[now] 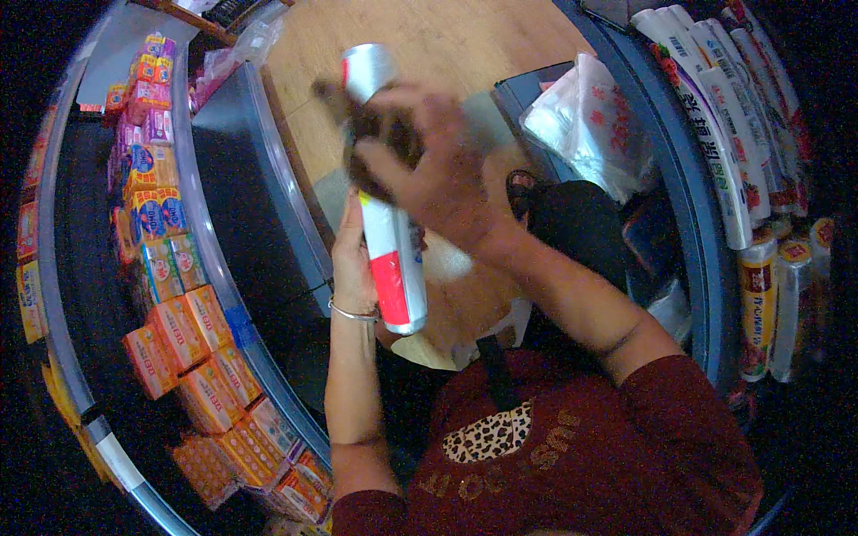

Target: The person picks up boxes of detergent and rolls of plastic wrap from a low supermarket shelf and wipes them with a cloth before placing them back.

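Note:
My left hand [355, 261] grips the lower part of a long white wrapped roll [395, 281] with a red patch, which stands nearly upright in the picture. Blurred by motion, my right hand [436, 161] is spread over the upper part of the roll. A dark brown thing, perhaps a cloth, lies between its fingers and the roll, but the blur hides what it is and whether the fingers grip it. The roll's white top end shows beyond the fingers.
On the left shelf stand packaged soap bars [201, 321] in stacks. The right shelf holds plastic-wrapped rolls [704, 127] and upright clear rolls [757, 308]. Plastic bags [590, 127] lie on a lower ledge at right. Wooden flooring [301, 40] shows between the shelves.

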The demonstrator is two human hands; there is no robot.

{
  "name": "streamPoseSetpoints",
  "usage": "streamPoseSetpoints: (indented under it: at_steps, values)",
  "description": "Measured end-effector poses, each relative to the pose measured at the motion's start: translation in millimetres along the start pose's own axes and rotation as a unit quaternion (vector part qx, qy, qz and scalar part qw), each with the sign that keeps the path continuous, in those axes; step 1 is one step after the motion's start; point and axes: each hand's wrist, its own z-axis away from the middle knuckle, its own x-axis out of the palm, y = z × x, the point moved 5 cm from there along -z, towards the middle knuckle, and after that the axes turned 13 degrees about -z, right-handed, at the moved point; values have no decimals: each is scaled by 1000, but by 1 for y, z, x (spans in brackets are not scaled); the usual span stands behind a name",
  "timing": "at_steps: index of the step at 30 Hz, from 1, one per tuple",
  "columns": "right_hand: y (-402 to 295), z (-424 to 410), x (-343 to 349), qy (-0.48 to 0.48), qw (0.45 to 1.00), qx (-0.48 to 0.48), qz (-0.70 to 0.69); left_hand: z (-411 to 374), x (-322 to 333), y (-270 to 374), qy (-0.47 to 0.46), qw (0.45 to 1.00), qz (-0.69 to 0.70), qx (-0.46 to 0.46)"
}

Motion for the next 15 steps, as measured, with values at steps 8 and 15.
streamPoseSetpoints:
  at_steps: [8, 15]
  values:
    - [47, -14, -18, 107, 752, 397, -515, 10, 34, 0, -193, 980, 33, -42]
    - [52, -2, 6, 63, 688, 429, -582, 0, 14, 5, -78, 991, -102, 36]
